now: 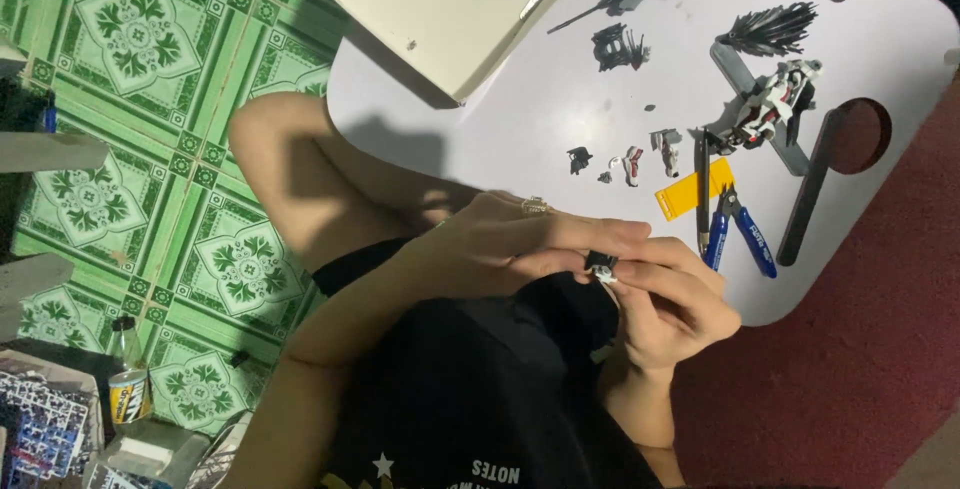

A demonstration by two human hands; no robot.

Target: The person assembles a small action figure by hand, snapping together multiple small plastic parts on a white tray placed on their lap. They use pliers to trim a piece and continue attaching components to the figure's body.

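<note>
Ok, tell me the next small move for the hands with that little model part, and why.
Probably press the small black-and-white part together: the left hand and right hand both pinch it at the fingertips, above the lap and clear of the white table. The blue-handled nippers lie untouched, so trimming looks done.

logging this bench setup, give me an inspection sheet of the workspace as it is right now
surface: pale lap table with rounded corners and a round cutout at its right edge
job's things: small black and white model part pinched between left hand and right hand
clutter: blue-handled nippers, yellow card, part-built white and black model figure, black feathered wing piece, small loose parts, cream box
hands: both closed on the part, held over the lap
cables: nothing seen
surroundings: green patterned floor tiles, red rug, can at lower left
</note>
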